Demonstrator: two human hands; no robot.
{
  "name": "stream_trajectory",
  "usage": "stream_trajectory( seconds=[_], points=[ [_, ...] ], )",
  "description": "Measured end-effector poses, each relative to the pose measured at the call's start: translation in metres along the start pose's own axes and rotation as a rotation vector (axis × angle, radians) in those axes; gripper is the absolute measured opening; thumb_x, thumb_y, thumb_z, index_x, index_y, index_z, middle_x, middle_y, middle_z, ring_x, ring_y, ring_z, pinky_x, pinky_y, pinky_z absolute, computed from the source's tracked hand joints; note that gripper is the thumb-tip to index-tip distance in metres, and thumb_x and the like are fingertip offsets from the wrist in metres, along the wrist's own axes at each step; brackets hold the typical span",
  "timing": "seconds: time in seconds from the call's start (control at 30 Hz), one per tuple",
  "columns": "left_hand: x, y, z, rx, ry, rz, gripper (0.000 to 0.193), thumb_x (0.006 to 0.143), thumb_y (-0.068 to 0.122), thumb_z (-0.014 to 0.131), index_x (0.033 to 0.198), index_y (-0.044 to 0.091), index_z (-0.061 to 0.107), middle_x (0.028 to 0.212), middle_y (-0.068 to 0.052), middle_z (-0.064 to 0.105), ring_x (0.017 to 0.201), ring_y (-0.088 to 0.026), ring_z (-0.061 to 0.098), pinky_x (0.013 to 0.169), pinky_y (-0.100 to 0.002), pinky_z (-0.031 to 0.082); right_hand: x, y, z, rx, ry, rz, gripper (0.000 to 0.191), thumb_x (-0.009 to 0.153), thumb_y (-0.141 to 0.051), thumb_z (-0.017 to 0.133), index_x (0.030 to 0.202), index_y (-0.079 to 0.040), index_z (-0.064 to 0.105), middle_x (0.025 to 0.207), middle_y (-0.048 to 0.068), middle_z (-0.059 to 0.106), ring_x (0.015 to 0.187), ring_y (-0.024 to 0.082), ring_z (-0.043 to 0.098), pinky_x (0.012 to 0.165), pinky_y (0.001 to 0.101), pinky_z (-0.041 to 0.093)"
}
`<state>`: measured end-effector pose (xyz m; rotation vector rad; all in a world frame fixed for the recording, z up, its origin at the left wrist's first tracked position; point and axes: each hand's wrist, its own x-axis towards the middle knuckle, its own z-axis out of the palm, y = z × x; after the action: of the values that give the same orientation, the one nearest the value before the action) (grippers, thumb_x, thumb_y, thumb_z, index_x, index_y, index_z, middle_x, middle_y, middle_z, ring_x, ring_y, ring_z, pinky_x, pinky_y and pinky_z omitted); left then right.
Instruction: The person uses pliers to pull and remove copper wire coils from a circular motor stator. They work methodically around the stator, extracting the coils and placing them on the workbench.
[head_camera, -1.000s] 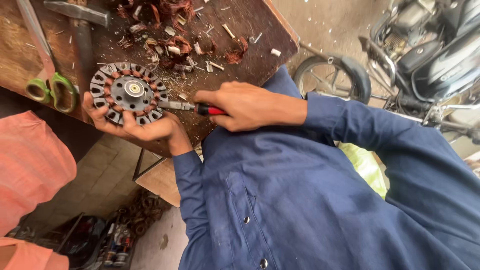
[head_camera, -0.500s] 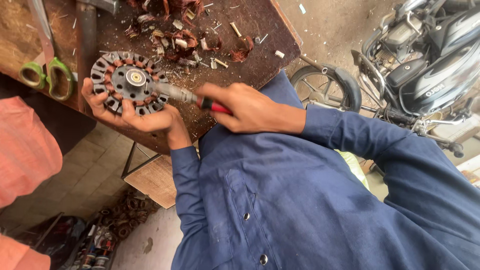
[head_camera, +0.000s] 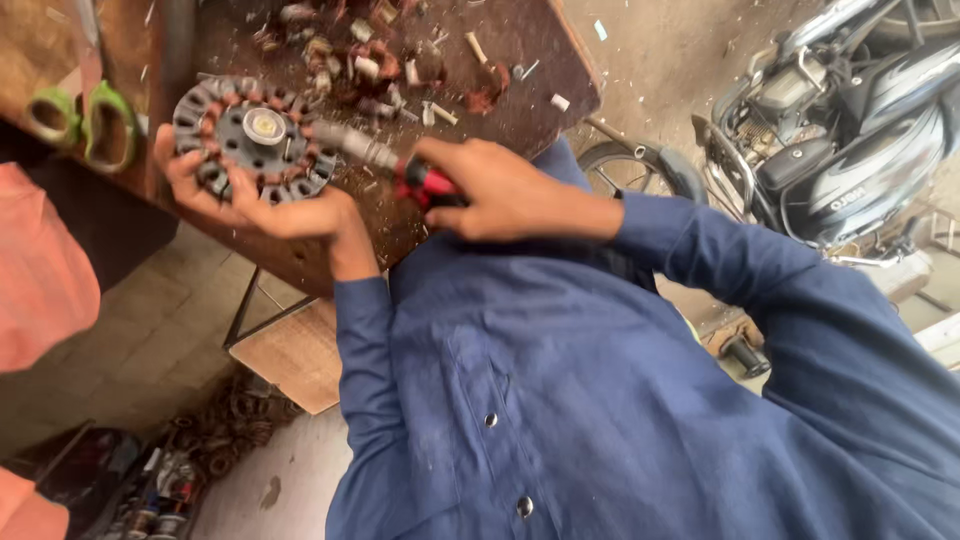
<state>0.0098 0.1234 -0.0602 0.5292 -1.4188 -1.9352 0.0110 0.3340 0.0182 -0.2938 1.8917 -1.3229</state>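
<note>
My left hand (head_camera: 262, 207) cups a round grey stator (head_camera: 256, 140) with copper-wound poles around its rim, held at the edge of a brown wooden table (head_camera: 440, 215). My right hand (head_camera: 505, 190) grips a tool with a red and black handle (head_camera: 425, 183). The tool's metal shaft (head_camera: 350, 143) points left and its tip rests on the stator's right side. Both arms wear blue sleeves.
Cut copper wire scraps and small white bits (head_camera: 375, 50) litter the table top. Green-handled scissors (head_camera: 85, 120) lie at the table's left end. A motorcycle (head_camera: 830, 140) stands at the right. A person in orange cloth (head_camera: 40, 270) is at the left. Scrap coils (head_camera: 225, 435) lie on the floor.
The view has shifted slightly. The stator and both hands stay together, and the tool's tip sits a little higher on the stator's right side than before.
</note>
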Motion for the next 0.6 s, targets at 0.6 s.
stream_trajectory(
  seconds=[0.6],
  points=[
    [0.062,0.070,-0.046,0.083,-0.181,-0.370,0.042,0.079,-0.002,0.050,0.117,0.000,0.067,0.134,-0.013,0.065,0.120,-0.021,0.063,0.107,-0.035,0.052,0.013,-0.079,0.017,0.605,-0.468,0.393,0.064,0.080,0.007,0.048,0.143,-0.003,0.041,0.133,0.013,0.063,0.121,0.022,0.066,0.087,0.0374,0.066]
  ],
)
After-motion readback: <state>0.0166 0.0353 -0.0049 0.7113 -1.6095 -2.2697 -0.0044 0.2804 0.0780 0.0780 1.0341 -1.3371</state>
